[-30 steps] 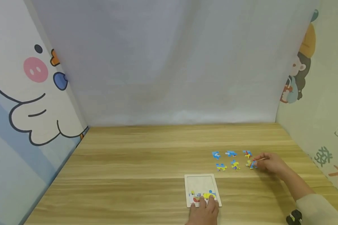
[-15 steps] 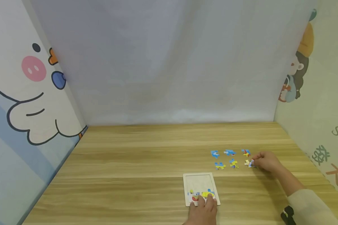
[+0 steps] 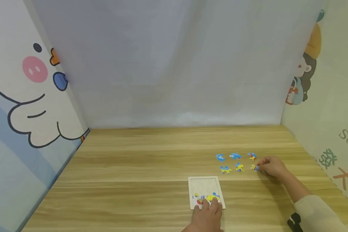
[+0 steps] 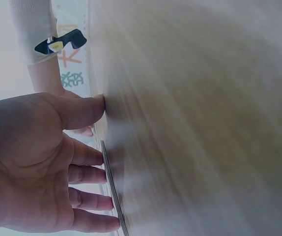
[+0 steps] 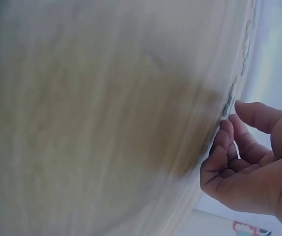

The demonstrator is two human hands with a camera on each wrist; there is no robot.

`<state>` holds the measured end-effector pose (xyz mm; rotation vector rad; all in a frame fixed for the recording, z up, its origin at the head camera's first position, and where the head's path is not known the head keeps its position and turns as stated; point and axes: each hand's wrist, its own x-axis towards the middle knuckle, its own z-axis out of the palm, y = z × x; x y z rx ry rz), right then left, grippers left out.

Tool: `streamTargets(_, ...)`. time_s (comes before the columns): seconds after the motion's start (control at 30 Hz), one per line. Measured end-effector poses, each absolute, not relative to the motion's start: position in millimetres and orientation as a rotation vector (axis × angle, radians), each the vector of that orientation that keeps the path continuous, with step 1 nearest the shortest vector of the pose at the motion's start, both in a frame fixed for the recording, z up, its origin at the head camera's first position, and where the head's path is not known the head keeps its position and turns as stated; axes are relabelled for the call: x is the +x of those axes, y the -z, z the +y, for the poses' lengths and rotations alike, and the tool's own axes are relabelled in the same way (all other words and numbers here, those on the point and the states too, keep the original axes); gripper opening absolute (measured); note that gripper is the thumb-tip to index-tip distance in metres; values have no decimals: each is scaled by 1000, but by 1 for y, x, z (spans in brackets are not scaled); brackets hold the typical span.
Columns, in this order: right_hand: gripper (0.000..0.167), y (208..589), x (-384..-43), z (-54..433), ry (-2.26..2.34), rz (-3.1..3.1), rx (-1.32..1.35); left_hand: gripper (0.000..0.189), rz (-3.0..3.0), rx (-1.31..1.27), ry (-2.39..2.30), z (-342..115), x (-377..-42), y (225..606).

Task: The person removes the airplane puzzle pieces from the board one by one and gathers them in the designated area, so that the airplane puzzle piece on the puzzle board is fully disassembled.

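Note:
My left hand point(image 3: 206, 216) rests its fingertips on the near edge of a wooden puzzle tray point(image 3: 189, 187). The tray's lower part holds several fitted pieces point(image 3: 212, 197) in yellow, blue and red, partly under the fingers; its upper part is bare wood. In the left wrist view, the fingers point(image 4: 89, 199) lie loosely extended along the tray's thin edge. Off to the right, my right hand point(image 3: 273, 167) pinches the right side of a white, yellow and blue puzzle piece point(image 3: 253, 167) between thumb and forefinger. The fingers hide part of that piece.
Several loose puzzle pieces lie in two rows beyond the tray, among them a blue one point(image 3: 220, 157), a yellow-and-blue one point(image 3: 225, 170) and a red-and-blue one point(image 3: 252, 156). A pale curtain point(image 3: 177, 64) hangs behind the wooden table point(image 3: 119, 167), with printed panels on both sides.
The whole head view has shifted slightly. My right hand stays at the same puzzle piece and covers a little more of it. My left hand keeps its place on the tray.

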<state>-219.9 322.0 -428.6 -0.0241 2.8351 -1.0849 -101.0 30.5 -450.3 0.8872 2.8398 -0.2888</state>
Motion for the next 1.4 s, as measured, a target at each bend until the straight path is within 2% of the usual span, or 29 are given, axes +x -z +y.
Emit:
streamTargets(0.3, 13, 420, -206, 278, 974, 2961, -236, 76, 2826, 874, 327, 26, -104, 442)
streamTargets(0.57, 14, 412, -193, 232, 1034, 2888, -387, 71, 2837, 819, 287, 25, -99, 440)
streamTargets(0.9, 6, 415, -190, 195, 1088, 2816, -653, 68, 2882, 725, 174, 25, -93, 448)
streamTargets(1.07, 9, 413, -191, 177, 1107, 2702, -782, 66, 2830, 692, 101, 26, -95, 447)
streamTargets(1.4, 9, 424, -201, 153, 1127, 2434, -917, 67, 2790, 724, 292, 24, -96, 447)
